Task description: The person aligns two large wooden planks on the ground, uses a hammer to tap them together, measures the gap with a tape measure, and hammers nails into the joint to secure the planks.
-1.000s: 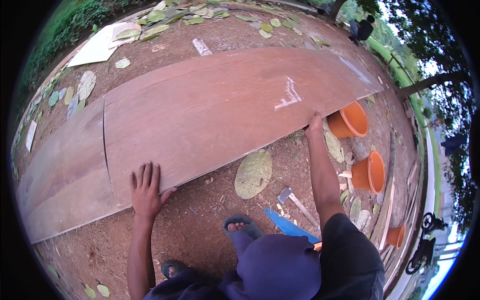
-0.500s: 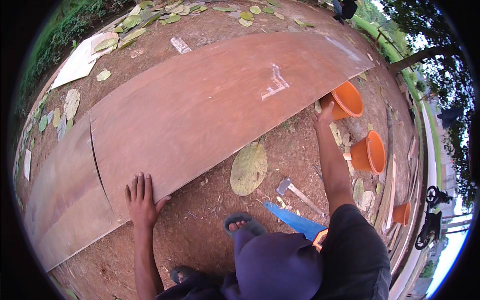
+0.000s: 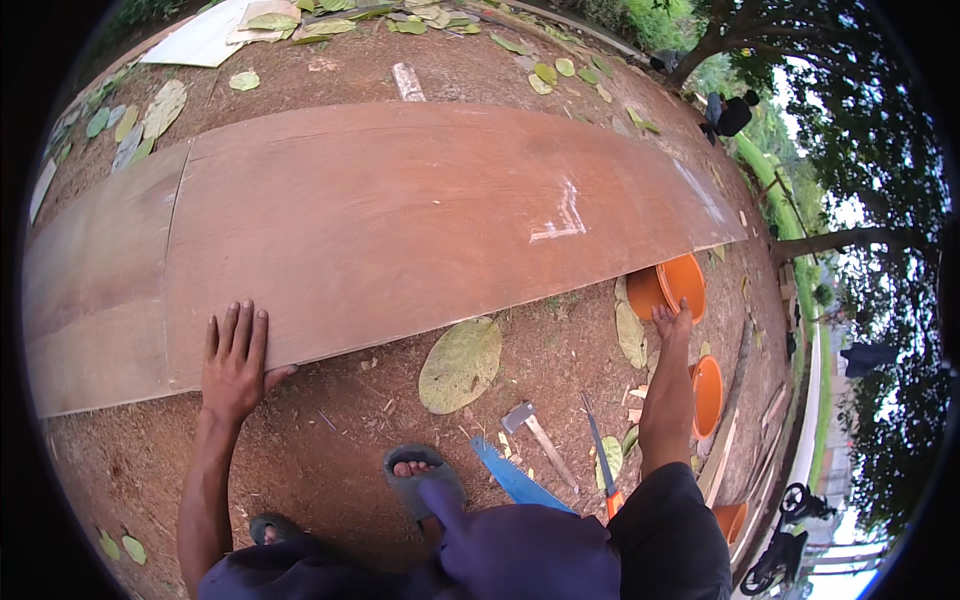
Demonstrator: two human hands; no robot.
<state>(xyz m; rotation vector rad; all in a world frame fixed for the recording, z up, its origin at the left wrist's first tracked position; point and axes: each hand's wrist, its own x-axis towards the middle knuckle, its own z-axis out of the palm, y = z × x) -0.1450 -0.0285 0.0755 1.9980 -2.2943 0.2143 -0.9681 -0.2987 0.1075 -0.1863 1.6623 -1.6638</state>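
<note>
A long reddish-brown plywood sheet (image 3: 400, 230) stretches across the view, with a seam toward its left end and pale scratch marks at right. My left hand (image 3: 233, 365) lies flat on its near edge, fingers spread and thumb past the edge. At the right end, an orange bucket (image 3: 683, 285) stands partly beneath the sheet. My right hand (image 3: 674, 322) grips the near side of this bucket's rim, its fingers curled there. Between my arms on the soil lie a hatchet (image 3: 540, 443), a blue saw blade (image 3: 515, 475) and a narrow saw (image 3: 600, 450) with an orange handle.
A second orange bucket (image 3: 706, 398) and a third (image 3: 730, 521) stand near my right arm, beside long timber strips (image 3: 722, 455). A big dry leaf (image 3: 460, 365) lies before my feet. Another person (image 3: 732, 115) is far off at right; motorbikes (image 3: 780, 560) stand lower right.
My right hand has shifted from beside the bucket, near the sheet's edge, to its near rim. My left hand stays flat on the sheet. The view has turned, showing more at right.
</note>
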